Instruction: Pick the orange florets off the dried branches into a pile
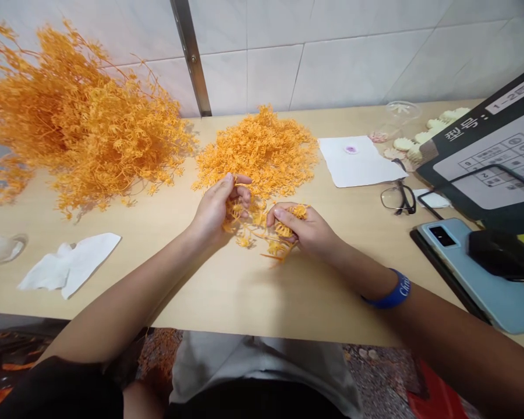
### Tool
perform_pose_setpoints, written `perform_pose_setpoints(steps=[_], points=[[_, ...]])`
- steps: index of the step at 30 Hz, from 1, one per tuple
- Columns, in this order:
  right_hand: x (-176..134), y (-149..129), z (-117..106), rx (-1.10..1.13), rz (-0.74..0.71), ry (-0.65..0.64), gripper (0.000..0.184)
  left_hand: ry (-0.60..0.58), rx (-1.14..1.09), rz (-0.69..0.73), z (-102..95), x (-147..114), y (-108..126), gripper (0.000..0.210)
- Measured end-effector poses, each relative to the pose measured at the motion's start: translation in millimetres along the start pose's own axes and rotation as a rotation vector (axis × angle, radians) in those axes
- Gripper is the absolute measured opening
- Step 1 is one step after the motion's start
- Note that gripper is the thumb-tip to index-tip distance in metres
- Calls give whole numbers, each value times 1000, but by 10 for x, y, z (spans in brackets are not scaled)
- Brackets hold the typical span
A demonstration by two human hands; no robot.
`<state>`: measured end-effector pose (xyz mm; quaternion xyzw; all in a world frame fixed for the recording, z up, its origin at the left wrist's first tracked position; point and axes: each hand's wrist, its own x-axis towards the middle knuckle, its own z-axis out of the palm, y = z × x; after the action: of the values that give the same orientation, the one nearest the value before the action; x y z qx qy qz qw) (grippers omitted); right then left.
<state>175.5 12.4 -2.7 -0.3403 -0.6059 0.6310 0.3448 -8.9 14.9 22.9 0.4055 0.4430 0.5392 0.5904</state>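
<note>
My left hand [224,203] is curled in front of a pile of small orange flower pieces [262,148], thumb and index finger pinched together with orange bits at the fingers. Beside it, my right hand [300,226] is closed around an orange flower sprig [283,247], its thin stem and blossoms sticking out below the fingers. Some of the sprig's blossoms lie in the gap between both hands, just above the table. A large bushy bunch of orange flower sprigs [109,134] fills the left back of the table.
To the right lie a white paper sheet [353,166], eyeglasses [397,198], a light blue phone [484,273] and a leaning dark box [502,157]. Pale scalloped pieces [423,137] sit behind them. A crumpled white tissue [70,262] lies on the left. A tiled wall [332,64] closes the back.
</note>
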Motion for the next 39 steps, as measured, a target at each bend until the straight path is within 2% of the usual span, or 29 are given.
perform_pose_setpoints(steps=[3, 6, 7, 10, 11, 14, 16, 19, 21, 23, 24, 28, 30, 35, 39], points=[[0, -43, 34, -129, 35, 26, 41, -49, 80, 140, 12, -8, -59, 37], [-43, -102, 98, -277, 140, -85, 55, -77, 125, 200, 30, -25, -84, 40], [-64, -115, 122, -366, 165, -132, 54, -78, 132, 203, 35, -30, -85, 40], [-128, -123, 183, -652, 105, -262, 21, -78, 144, 226, 35, -32, -75, 40], [-143, -116, 195, -696, 53, -283, 17, -75, 155, 239, 27, -29, -67, 39], [-162, -89, 195, -641, -87, -256, 22, -22, 213, 266, -13, -15, -41, 31], [-152, -80, 172, -543, -125, -203, 29, 52, 253, 263, -49, -3, -28, 25], [-126, -82, 135, -455, -120, -121, 43, 146, 334, 297, -101, 22, -25, 44], [-113, -83, 120, -437, -107, -68, 47, 138, 440, 367, -123, 34, -27, 40], [-105, -75, 114, -432, -122, -23, 47, 70, 547, 427, -121, 23, -26, 30], [-103, -68, 113, -434, -137, -4, 46, 14, 579, 437, -109, 7, -22, 31], [-100, -27, 107, -491, -173, 55, 42, -273, 525, 323, -26, -89, -16, 45], [-100, -10, 107, -554, -198, 46, 41, -346, 441, 217, 9, -118, -41, 47], [-87, 5, 99, -621, -225, -51, 37, -202, 237, 16, 41, -108, -163, 50], [-67, -2, 55, -632, -325, -123, 38, -170, 93, -106, 83, -116, -208, 44]])
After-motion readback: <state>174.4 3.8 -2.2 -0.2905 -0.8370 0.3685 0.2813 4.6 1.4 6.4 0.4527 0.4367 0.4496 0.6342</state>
